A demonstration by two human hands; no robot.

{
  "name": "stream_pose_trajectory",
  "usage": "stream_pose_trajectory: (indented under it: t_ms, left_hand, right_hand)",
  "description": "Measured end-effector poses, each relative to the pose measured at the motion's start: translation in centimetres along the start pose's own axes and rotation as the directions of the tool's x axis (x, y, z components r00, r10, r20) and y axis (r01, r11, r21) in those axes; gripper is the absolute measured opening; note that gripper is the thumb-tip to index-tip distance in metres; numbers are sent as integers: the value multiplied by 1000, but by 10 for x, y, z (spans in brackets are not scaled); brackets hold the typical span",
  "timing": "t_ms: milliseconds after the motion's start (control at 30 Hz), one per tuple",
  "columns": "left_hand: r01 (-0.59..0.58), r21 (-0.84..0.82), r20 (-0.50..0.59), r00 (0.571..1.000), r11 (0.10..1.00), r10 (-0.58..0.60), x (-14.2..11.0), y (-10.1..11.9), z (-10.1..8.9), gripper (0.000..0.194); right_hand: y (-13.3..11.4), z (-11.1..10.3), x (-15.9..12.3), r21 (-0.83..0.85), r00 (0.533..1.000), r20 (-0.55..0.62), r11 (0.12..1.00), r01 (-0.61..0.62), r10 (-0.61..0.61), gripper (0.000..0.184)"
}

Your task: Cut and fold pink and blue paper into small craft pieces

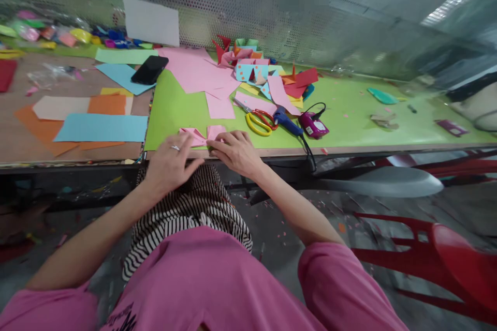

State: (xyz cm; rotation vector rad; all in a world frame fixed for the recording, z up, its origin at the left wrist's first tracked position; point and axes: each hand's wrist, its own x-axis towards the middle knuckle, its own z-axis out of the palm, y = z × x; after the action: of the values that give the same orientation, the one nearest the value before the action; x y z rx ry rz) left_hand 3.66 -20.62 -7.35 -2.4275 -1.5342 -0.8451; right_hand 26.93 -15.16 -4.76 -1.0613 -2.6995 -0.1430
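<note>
Both hands bear on a small folded pink paper piece (pixel 202 136) lying at the near edge of the green sheet (pixel 171 108), just above the table edge. The left hand (pixel 170 164) lies flat, fingers extended and loosely spread, with the fingertips pressing the left wing of the piece; it pinches nothing. The right hand (pixel 235 151) is likewise flat and palm down, its fingertips pressing the right portion of the piece; no closed grasp is visible on either side. The piece has its long axis running left to right, parallel to the table edge, and lies between the two sets of fingertips, slightly far of both palms; the two hands are about equally close to it, each covering its own end. Farther out, yellow-and-red scissors (pixel 259 120) lie to the right of the piece, with a blue glue gun (pixel 286 121) and a magenta device (pixel 313 125) just beyond them. Loose pink sheets (pixel 202 75) and a pile of folded coloured shapes (pixel 248 62) occupy the far middle of the table. A black phone (pixel 149 70) lies far left, and blue and orange sheets (pixel 101 127) lie on the left.
</note>
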Motion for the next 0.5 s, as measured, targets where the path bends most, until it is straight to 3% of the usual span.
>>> stream_pose_trajectory:
  t_ms: [133,333,500]
  left_hand:
    - [106,-19,-10,994,994,-106,2,-24,-14,50]
    - [48,-46,103,994,998,-43,7,-34,-11,51]
    - [217,-85,142,969,972,-204,18,-34,-11,39]
  right_hand:
    - [-1,0,0,4,1000,2,1000,-2,2,39]
    - [-1,1,-2,6,1000,-5,1000,-9,9,40]
    - [-1,1,-2,10,1000,-12,1000,-10,11,39]
